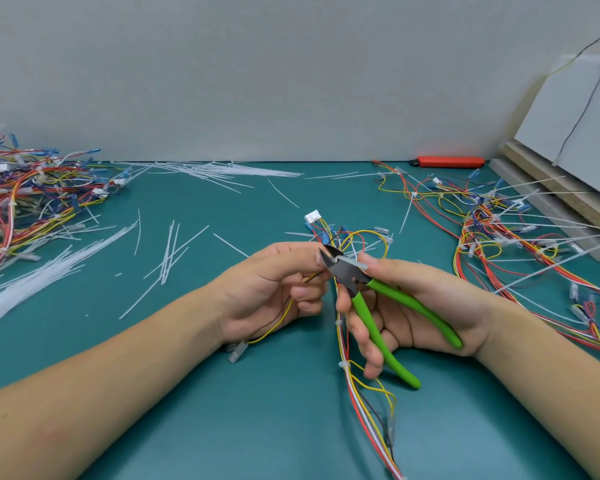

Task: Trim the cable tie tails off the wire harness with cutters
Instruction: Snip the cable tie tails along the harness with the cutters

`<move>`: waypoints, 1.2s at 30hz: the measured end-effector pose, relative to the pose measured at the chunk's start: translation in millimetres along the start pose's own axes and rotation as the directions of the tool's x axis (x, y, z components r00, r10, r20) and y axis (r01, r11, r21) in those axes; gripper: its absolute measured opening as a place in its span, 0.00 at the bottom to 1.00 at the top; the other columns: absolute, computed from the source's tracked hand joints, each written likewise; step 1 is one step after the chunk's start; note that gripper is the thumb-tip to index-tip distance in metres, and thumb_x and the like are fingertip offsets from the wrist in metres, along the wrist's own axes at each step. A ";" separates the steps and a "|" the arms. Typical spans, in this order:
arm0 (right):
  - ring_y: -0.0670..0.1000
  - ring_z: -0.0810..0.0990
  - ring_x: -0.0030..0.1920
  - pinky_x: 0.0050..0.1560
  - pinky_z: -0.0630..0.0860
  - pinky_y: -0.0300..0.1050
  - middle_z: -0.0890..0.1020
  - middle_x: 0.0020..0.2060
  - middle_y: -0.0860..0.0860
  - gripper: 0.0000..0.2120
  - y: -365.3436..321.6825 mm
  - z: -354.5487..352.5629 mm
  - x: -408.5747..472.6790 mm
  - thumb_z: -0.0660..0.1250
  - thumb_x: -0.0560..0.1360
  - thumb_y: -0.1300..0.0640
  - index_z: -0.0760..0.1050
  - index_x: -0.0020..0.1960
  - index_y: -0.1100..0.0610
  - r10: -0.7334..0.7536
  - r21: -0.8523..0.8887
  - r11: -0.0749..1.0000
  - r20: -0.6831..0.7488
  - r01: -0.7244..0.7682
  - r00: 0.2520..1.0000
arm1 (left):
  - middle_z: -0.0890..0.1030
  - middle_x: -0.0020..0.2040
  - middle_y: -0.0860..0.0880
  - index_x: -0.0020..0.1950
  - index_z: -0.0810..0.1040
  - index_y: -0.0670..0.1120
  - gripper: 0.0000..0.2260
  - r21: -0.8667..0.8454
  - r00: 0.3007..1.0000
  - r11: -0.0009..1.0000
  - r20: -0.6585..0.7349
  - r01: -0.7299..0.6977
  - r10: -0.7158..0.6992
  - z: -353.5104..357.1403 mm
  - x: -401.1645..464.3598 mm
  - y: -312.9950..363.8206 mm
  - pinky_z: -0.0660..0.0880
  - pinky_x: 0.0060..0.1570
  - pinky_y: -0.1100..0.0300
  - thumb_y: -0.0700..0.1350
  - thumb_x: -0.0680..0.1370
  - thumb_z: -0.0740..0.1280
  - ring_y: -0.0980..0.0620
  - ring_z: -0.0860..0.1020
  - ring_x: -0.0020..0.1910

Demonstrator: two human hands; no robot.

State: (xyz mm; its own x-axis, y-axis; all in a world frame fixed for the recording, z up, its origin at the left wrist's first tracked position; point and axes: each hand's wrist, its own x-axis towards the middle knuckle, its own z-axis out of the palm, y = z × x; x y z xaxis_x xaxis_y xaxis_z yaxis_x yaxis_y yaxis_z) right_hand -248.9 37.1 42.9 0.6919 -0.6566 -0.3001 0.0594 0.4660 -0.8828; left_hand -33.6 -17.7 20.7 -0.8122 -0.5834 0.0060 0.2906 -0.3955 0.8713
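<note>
1. The teal surface (222, 393) fills the lower half of the view and runs back to a grey wall. The near-middle stretch, in front of and between the forearms, is the roomiest bare bit; the near edge is cut off by the frame.
2. Far-left corner: a big tangle of finished harnesses (25, 199), running off the left side so you can't see how far it goes.
3. Right edge: another spread of untrimmed harnesses (499, 237) with long white tails sticking out, partly lying against stacked boards (551, 188) leaning by the wall. Pretty crowded over there.
4. Loose white cut-off tails (167, 251) are scattered over the left and back middle, with a thicker bunch near the left edge.
5. The wire harness (361, 386) being worked on sits at centre, trailing toward the near edge with its white connector (312, 216) behind the hands.
6. Left hand (271, 289) pinches the harness wires between thumb and curled fingers, right at the cutter tip.
7. Right hand (406, 313) is wrapped round the green handles of the cutters (347, 271), the handles spread apart. The dark blades sit against a white cable tie tail (355, 263), but fingers hide the tie head.
8. An orange utility knife (451, 162) lies at the back edge by the wall.
</note>
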 end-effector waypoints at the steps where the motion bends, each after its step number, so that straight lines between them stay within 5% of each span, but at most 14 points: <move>1: 0.58 0.85 0.37 0.47 0.84 0.58 0.82 0.41 0.59 0.23 0.0 0.3 -0.1 0.63 0.80 0.38 0.82 0.54 0.58 0.000 -0.002 1.000 -0.001 0.000 1.000 | 0.67 0.33 0.53 0.45 0.82 0.47 0.05 0.003 1.000 1.000 -0.001 0.000 0.000 -0.1 0.1 -0.3 0.63 0.33 0.65 0.46 0.74 0.74 0.60 0.64 0.28; 8: 0.56 0.81 0.34 0.44 0.83 0.55 0.79 0.39 0.57 0.24 -0.7 2.4 -0.3 0.69 0.77 0.36 0.80 0.54 0.58 -0.008 -0.007 1.000 0.004 0.008 1.000 | 0.70 0.31 0.56 0.45 0.81 0.47 0.04 -0.022 1.000 1.000 0.007 -0.005 0.005 0.7 -0.6 0.2 0.64 0.32 0.65 0.45 0.75 0.73 0.60 0.64 0.27; 15: 0.51 0.70 0.26 0.32 0.78 0.46 0.72 0.33 0.53 0.22 -0.6 11.6 2.8 0.63 0.80 0.34 0.76 0.46 0.53 -0.030 -0.077 0.997 -0.071 0.024 0.997 | 0.72 0.28 0.59 0.36 0.82 0.51 0.09 0.045 0.999 0.999 0.033 -0.024 0.022 4.0 -1.7 3.0 0.58 0.35 0.61 0.45 0.76 0.69 0.59 0.62 0.28; 24: 0.58 0.84 0.35 0.44 0.84 0.58 0.81 0.39 0.60 0.24 -2.7 3.6 -1.2 0.61 0.80 0.37 0.81 0.51 0.58 0.017 -0.052 0.998 -0.040 -0.019 0.999 | 0.70 0.30 0.56 0.41 0.82 0.49 0.09 0.037 1.000 0.999 0.000 -0.012 0.012 5.3 -0.7 1.1 0.61 0.33 0.63 0.43 0.79 0.65 0.59 0.62 0.28; 36: 0.59 0.83 0.36 0.44 0.84 0.57 0.81 0.39 0.59 0.24 -1.0 1.5 -1.4 0.70 0.76 0.36 0.81 0.53 0.58 -0.009 -0.040 0.999 -0.022 0.008 1.000 | 0.71 0.30 0.58 0.41 0.83 0.50 0.12 0.036 1.000 0.999 0.014 -0.008 0.008 5.0 -0.2 1.0 0.59 0.34 0.62 0.43 0.80 0.62 0.60 0.62 0.28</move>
State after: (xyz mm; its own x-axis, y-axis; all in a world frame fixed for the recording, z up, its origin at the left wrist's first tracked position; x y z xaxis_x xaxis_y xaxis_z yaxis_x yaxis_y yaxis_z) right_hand -248.8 38.4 44.8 0.6757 -0.6734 -0.3000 0.0362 0.4367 -0.8989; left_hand -35.7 -14.5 24.0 -0.8171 -0.5762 0.0197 0.2789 -0.3650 0.8882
